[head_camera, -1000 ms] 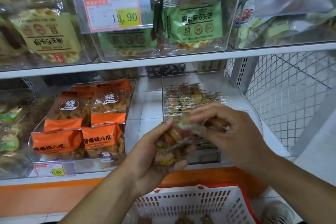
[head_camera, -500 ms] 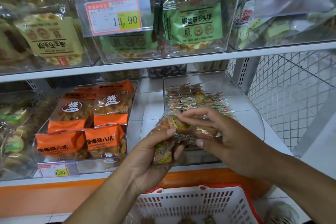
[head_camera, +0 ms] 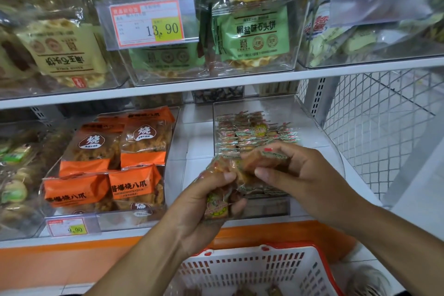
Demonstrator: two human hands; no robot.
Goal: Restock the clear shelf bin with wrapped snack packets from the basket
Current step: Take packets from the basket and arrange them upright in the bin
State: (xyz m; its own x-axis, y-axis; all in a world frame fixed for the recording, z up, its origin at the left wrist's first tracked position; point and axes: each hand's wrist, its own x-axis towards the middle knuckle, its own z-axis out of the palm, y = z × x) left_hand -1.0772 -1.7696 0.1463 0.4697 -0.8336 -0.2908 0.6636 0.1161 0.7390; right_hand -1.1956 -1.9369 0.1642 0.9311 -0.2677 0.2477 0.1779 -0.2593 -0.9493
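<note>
Head view: a person is restocking at a store shelf, the left hand (head_camera: 204, 202) gripping a bunch of wrapped snack packets (head_camera: 217, 202) while the right hand (head_camera: 298, 175) is pinching one packet (head_camera: 264, 157) off the top, long axis lying left to right. Its grip is sitting just near of the clear shelf bin (head_camera: 314, 127), whose far half is already holding packets; open room is lying to the right. A basket (head_camera: 254, 269) is waiting below.

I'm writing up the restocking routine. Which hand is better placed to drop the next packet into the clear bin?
Right, probably. The right hand pinches a single packet directly in front of the clear bin, while the left hand sits lower, gripping the bunch of packets as the supply.
</note>
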